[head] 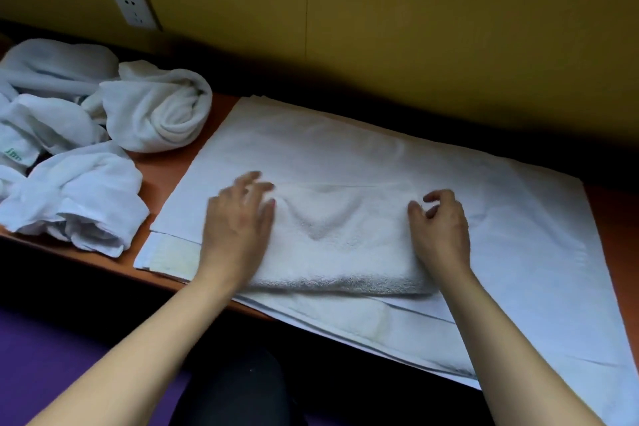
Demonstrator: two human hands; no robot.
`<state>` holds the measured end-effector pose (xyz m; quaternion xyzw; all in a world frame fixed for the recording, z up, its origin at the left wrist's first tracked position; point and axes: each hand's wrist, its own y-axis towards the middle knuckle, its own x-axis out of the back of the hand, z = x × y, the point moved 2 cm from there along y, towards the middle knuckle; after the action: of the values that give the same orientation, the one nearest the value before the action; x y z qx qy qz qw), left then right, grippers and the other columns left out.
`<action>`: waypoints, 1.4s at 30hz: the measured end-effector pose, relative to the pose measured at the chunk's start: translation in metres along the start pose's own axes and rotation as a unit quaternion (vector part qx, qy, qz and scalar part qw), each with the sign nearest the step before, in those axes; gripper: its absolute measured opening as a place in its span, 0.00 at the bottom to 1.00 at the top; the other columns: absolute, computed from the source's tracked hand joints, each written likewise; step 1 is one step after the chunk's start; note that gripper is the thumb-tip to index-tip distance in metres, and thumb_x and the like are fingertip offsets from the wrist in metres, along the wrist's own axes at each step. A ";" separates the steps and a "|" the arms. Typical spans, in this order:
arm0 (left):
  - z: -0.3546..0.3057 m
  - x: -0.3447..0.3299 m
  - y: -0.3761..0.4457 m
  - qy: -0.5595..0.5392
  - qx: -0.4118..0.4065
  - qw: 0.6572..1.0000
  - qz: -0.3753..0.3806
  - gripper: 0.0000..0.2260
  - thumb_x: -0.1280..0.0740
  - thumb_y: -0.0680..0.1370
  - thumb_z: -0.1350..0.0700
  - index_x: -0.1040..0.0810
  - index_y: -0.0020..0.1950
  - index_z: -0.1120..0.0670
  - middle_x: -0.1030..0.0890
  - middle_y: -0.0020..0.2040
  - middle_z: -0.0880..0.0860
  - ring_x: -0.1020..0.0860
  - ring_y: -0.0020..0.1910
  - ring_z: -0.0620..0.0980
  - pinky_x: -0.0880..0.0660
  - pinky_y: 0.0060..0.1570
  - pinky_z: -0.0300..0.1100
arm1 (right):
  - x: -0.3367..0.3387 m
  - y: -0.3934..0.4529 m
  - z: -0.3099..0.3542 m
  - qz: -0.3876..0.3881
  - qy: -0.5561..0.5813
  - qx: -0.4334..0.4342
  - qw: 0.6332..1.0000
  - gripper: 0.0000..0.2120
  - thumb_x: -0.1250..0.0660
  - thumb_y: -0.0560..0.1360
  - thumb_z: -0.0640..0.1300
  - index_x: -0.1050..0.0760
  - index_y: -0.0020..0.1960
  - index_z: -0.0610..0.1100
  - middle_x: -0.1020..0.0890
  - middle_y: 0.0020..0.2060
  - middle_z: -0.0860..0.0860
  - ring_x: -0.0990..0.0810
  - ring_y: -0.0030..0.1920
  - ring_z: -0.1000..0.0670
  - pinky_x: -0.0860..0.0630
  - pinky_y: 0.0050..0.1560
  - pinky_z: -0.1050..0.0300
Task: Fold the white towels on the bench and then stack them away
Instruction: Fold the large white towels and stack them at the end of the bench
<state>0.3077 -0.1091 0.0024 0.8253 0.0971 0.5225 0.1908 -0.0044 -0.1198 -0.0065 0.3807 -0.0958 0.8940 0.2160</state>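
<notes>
Yellow wall behind, orange bench (166, 169) below: your folded towel (339, 235) lies on flat white sheets. Your left hand (238, 221) rests open on it; your right hand (441, 228) pinches its edge. It looks soft and light, so hold the two ends.

Nubbly matt terry towel (340, 232); smooth orange wood bench (166, 166)

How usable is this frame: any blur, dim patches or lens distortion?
Head view: left hand is motion-blurred at the fingers, right hand sharper; a dark shadow band lies behind the spread towel; the bench edge bows from the wide angle.
</notes>
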 end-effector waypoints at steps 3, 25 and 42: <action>-0.025 -0.018 -0.028 0.034 -0.136 0.977 0.159 0.20 0.45 0.84 0.46 0.29 0.75 0.48 0.36 0.80 0.55 0.34 0.76 0.59 0.35 0.71 0.56 | 0.011 -0.033 -0.013 0.017 -0.047 -0.032 0.998 0.14 0.37 0.79 0.58 0.31 0.56 0.49 0.21 0.51 0.47 0.22 0.51 0.43 0.30 0.48 0.52; 0.041 0.022 -0.111 -0.025 0.132 0.976 0.171 0.24 0.52 0.84 0.45 0.36 0.80 0.45 0.30 0.76 0.48 0.37 0.78 0.52 0.42 0.76 0.45 | -0.031 -0.116 0.114 0.053 0.124 0.104 0.985 0.05 0.30 0.77 0.47 0.17 0.52 0.50 0.20 0.36 0.51 0.23 0.36 0.51 0.29 0.36 0.63; 0.032 0.056 -0.075 -0.289 0.361 0.879 0.115 0.18 0.42 0.85 0.46 0.28 0.74 0.48 0.22 0.66 0.47 0.26 0.68 0.48 0.34 0.62 0.39 | -0.082 -0.157 0.137 0.224 0.045 0.222 0.948 0.19 0.41 0.81 0.56 0.25 0.68 0.51 0.20 0.54 0.51 0.22 0.57 0.49 0.28 0.62 0.49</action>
<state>0.3632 -0.0275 0.0049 0.9568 0.1239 0.2074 -0.1619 0.2060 -0.0515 0.0304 0.3471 0.0322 0.9342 -0.0755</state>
